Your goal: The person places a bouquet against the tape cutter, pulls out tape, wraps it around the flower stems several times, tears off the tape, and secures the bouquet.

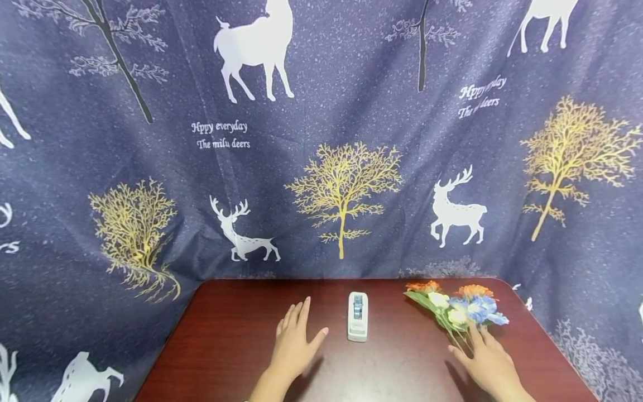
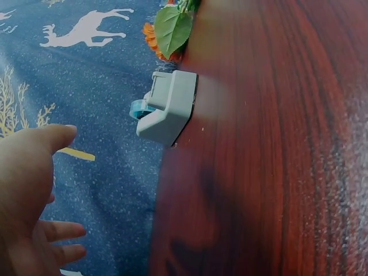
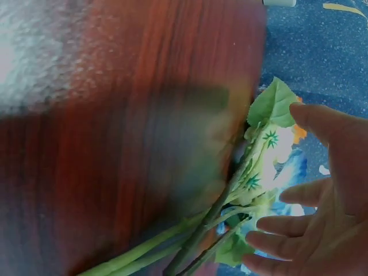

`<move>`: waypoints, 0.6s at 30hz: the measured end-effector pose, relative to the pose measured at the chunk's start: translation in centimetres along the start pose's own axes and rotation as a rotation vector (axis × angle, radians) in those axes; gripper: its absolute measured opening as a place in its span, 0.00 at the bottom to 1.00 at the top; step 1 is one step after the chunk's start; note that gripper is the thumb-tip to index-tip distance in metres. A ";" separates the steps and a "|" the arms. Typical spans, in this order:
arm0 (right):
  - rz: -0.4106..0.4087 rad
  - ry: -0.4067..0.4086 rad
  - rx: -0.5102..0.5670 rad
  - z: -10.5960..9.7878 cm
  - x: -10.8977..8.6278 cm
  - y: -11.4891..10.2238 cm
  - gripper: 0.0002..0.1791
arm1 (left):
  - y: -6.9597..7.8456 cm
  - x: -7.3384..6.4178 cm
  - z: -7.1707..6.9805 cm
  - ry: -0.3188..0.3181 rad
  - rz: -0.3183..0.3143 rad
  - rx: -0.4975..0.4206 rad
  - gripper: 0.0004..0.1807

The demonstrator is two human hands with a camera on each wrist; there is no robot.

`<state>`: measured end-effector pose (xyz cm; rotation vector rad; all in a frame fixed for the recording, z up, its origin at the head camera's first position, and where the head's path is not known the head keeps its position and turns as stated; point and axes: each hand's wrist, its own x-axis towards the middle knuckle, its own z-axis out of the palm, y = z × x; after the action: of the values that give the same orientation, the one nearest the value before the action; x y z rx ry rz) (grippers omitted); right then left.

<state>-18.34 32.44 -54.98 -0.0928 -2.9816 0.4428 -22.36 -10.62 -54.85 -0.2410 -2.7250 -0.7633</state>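
Observation:
A white tape dispenser [image 1: 357, 330] with a blue roll of tape stands on the table between the two hands. To its left my left hand [image 1: 293, 345] hovers with fingers spread and holds nothing. The left wrist view has the dispenser [image 2: 175, 106] beyond the thumb, apart from the hand. On the right lies a bunch of artificial flowers [image 1: 458, 315], orange, white and blue, with green leaves. My right hand [image 1: 486, 360] is over its stems, fingers extended toward the blue blooms. In the right wrist view the stems [image 3: 198, 233] run past the open fingers [image 3: 282, 244], which are not curled round them.
The dark red wooden table [image 1: 226, 335] has a shiny surface and rounded far corners. Right behind its far edge hangs a blue cloth [image 1: 311, 111] printed with white deer and gold trees.

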 end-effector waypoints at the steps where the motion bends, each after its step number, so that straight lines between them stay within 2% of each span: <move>1: 0.008 -0.009 -0.002 0.0 0.0 0.1 0.52 | 0.0 0.0 0.0 0.003 0.004 -0.001 0.47; 11: 0.095 -0.128 0.016 0.5 -0.2 1.6 0.57 | 0.2 -0.6 0.3 0.060 0.036 -0.014 0.47; 18: 0.120 -0.139 0.014 0.8 -0.7 2.6 0.54 | 0.4 -1.0 0.3 0.045 0.036 -0.032 0.47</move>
<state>-17.61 34.63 -56.61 -0.2505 -3.1197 0.5033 -21.36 -10.16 -55.23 -0.2760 -2.6607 -0.7937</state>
